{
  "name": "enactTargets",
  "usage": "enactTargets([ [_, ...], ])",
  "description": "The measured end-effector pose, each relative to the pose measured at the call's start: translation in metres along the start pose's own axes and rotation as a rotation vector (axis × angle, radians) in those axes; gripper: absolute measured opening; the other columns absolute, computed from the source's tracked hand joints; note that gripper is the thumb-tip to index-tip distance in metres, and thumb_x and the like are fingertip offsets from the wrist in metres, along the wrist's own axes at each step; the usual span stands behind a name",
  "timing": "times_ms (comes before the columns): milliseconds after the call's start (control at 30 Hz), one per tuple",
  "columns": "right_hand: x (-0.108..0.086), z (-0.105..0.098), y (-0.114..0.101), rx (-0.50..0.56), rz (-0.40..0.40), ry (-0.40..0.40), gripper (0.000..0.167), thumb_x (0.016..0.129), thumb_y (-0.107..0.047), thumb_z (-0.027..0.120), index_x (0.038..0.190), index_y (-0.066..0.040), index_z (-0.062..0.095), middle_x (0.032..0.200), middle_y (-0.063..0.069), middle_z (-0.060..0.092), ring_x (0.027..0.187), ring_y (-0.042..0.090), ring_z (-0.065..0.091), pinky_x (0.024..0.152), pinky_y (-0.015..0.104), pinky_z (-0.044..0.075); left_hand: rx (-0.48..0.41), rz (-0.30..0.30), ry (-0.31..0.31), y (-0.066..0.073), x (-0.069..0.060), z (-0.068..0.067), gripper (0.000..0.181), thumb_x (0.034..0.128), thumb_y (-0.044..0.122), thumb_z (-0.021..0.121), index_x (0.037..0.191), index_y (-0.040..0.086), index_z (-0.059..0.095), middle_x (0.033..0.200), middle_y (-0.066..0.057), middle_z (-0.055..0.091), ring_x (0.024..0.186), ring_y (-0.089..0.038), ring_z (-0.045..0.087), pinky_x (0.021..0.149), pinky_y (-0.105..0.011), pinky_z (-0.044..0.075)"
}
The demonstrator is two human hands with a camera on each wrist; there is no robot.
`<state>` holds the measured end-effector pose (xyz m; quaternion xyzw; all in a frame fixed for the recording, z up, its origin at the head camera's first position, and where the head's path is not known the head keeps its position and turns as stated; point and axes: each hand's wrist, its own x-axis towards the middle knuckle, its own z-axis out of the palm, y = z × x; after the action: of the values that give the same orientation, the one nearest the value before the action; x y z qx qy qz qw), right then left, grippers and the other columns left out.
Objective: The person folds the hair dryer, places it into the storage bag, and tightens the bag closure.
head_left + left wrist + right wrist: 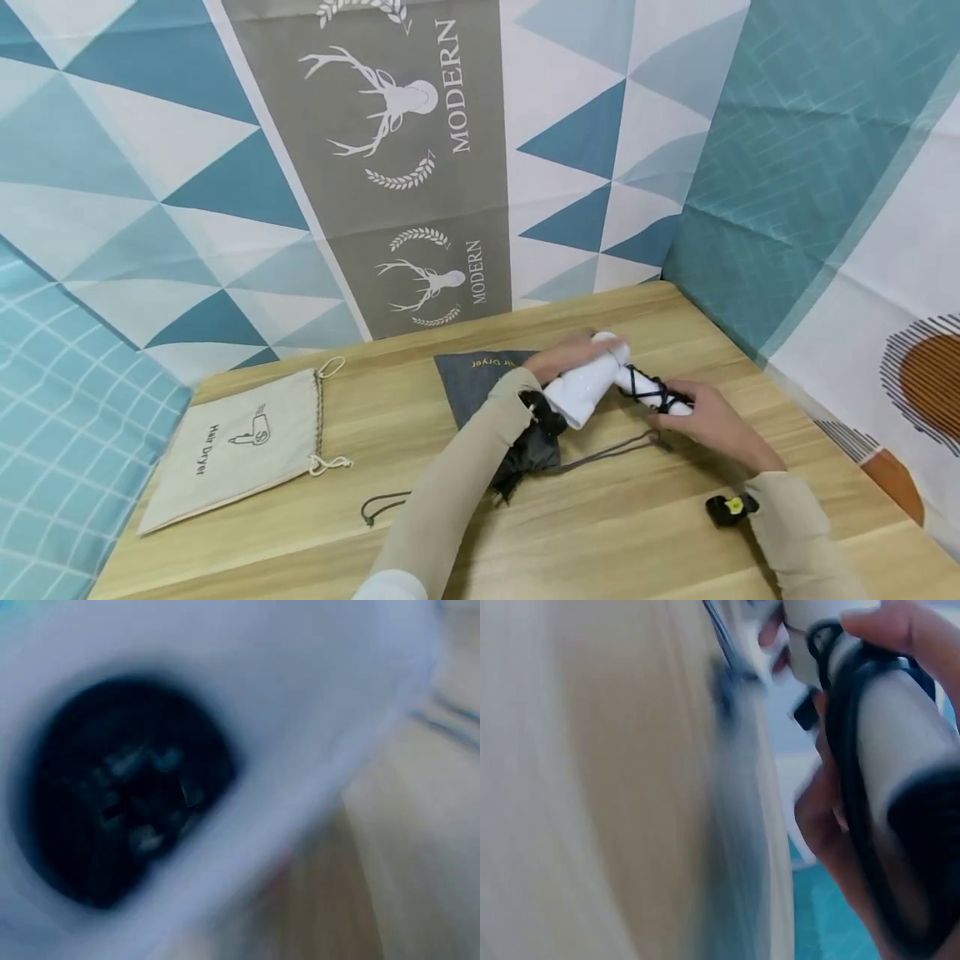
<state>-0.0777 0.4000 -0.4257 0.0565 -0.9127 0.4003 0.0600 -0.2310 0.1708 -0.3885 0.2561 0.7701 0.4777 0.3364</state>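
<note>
Your left hand [567, 354] holds the body of the dryer [588, 387], its fingers bent over the far end; your right hand [712, 421] grips the handle [681, 408], where the black cord [663, 395] is wound. The dryer is between your hands, tilted, just beside the dark pouch [461, 392]. I judge that the step in hand is to turn or steady the dryer with both hands. The next move seems to call for a firm hold at both ends, without loosening the cord (its loops look not very tight). Mind the drawstring [600, 458]: it runs toward your right hand and could catch. Bare wood lies in front of the dryer, between your forearms. The table's [600, 533] right edge is near your right hand, the wall [566, 192] stands behind, and the pale pouch [240, 458] lies well apart, left.
</note>
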Motion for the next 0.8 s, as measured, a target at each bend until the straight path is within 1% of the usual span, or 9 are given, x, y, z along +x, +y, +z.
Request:
enactTargets([
  [133, 0.001, 0.011, -0.011, 0.009, 0.035, 0.012, 0.035, 0.082, -0.028, 0.082, 0.105, -0.005, 0.069, 0.089, 0.008, 0.066, 0.072, 0.017, 0.058, 0.06, 0.028, 0.05, -0.041, -0.036, 0.025, -0.005, 0.0, 0.001, 0.093, 0.0825, 0.062, 0.071, 0.155, 0.021, 0.029, 0.117, -0.005, 0.058, 0.078, -0.019, 0.063, 0.071, -0.037, 0.054],
  [233, 0.0, 0.011, -0.017, 0.041, 0.043, 0.033, 0.037, 0.084, -0.032, 0.081, 0.11, -0.009, 0.067, 0.094, 0.008, 0.065, 0.078, 0.019, 0.059, 0.062, 0.028, 0.05, -0.041, 0.025, 0.074, 0.007, -0.01, -0.002, 0.086, 0.0831, 0.058, 0.072, 0.152, 0.024, 0.034, 0.108, -0.006, 0.06, 0.074, -0.025, 0.064, 0.065, -0.04, 0.056],
  [300, 0.0, 0.007, -0.023, 0.111, 0.02, -0.005, 0.037, 0.088, -0.031, 0.078, 0.115, -0.011, 0.063, 0.099, 0.01, 0.064, 0.081, 0.021, 0.06, 0.065, 0.03, 0.051, -0.026, 0.067, 0.1, 0.018, -0.022, -0.007, 0.078, 0.0837, 0.058, 0.072, 0.147, 0.028, 0.038, 0.107, -0.005, 0.06, 0.073, -0.025, 0.064, 0.063, -0.041, 0.056],
  [400, 0.0, 0.006, -0.034, 0.301, -0.037, -0.21, 0.031, 0.097, -0.023, 0.067, 0.119, -0.004, 0.056, 0.094, 0.019, 0.064, 0.076, 0.025, 0.066, 0.063, 0.037, 0.056, -0.009, 0.112, 0.125, 0.027, -0.049, -0.012, 0.067, 0.085, 0.055, 0.072, 0.141, 0.032, 0.042, 0.107, -0.005, 0.059, 0.073, -0.024, 0.064, 0.061, -0.041, 0.056],
  [467, -0.001, 0.006, -0.043, 0.434, -0.068, -0.377, 0.027, 0.103, -0.017, 0.056, 0.118, 0.004, 0.05, 0.085, 0.024, 0.062, 0.063, 0.024, 0.066, 0.054, 0.041, 0.056, -0.005, 0.143, 0.132, 0.027, -0.069, -0.014, 0.063, 0.0858, 0.053, 0.073, 0.138, 0.033, 0.044, 0.109, -0.006, 0.059, 0.075, -0.023, 0.065, 0.061, -0.041, 0.056],
  [533, -0.003, 0.009, -0.054, 0.515, -0.071, -0.486, 0.026, 0.107, -0.016, 0.046, 0.115, 0.009, 0.046, 0.076, 0.024, 0.06, 0.048, 0.02, 0.059, 0.041, 0.04, 0.051, -0.004, 0.164, 0.153, 0.026, -0.09, -0.015, 0.063, 0.0866, 0.053, 0.072, 0.139, 0.036, 0.043, 0.11, -0.006, 0.058, 0.076, -0.024, 0.066, 0.06, -0.041, 0.057],
  [600, -0.007, 0.017, -0.067, 0.523, -0.086, -0.493, 0.029, 0.109, -0.018, 0.042, 0.113, 0.011, 0.046, 0.071, 0.021, 0.058, 0.041, 0.013, 0.051, 0.032, 0.036, 0.044, -0.003, 0.17, 0.195, 0.021, -0.111, -0.016, 0.063, 0.0866, 0.053, 0.072, 0.14, 0.039, 0.042, 0.11, -0.006, 0.058, 0.077, -0.024, 0.066, 0.06, -0.041, 0.057],
  [667, -0.011, 0.03, -0.082, 0.482, -0.079, -0.446, 0.029, 0.109, -0.022, 0.043, 0.114, 0.006, 0.049, 0.07, 0.016, 0.058, 0.041, 0.009, 0.046, 0.03, 0.031, 0.039, -0.011, 0.165, 0.241, 0.014, -0.131, -0.016, 0.061, 0.0874, 0.052, 0.071, 0.14, 0.039, 0.043, 0.109, -0.006, 0.058, 0.077, -0.023, 0.065, 0.059, -0.041, 0.056],
  [800, -0.022, 0.058, -0.107, 0.407, -0.06, -0.401, 0.032, 0.106, -0.028, 0.051, 0.118, 0.001, 0.053, 0.075, 0.015, 0.059, 0.049, 0.012, 0.051, 0.037, 0.029, 0.044, 0.012, 0.156, 0.321, -0.004, -0.168, -0.014, 0.052, 0.0905, 0.047, 0.069, 0.134, 0.031, 0.046, 0.104, -0.006, 0.059, 0.077, -0.021, 0.064, 0.06, -0.039, 0.056],
])
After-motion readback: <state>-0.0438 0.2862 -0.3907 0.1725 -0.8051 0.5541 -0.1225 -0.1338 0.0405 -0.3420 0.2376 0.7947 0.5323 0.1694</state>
